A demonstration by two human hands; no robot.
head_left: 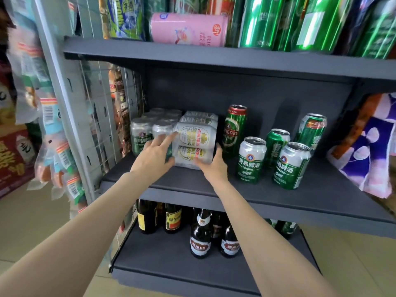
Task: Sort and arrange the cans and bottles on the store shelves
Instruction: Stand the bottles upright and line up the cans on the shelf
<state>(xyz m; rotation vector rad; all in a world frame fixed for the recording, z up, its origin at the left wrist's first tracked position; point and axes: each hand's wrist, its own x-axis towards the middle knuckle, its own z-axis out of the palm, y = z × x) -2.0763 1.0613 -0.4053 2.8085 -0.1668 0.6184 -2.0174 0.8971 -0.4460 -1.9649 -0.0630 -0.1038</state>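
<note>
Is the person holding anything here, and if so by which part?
Yes: the shrink-wrapped pack of white cans lying on its side on the middle shelf. The left hand is on its left face, the right hand on its lower right end.

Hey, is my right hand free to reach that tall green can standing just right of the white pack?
Probably not at once. The right hand is pressed against the side of the white can pack, which both hands hold. The tall green can stands right beside it with nothing between, so once the pack is released it looks reachable.
</note>
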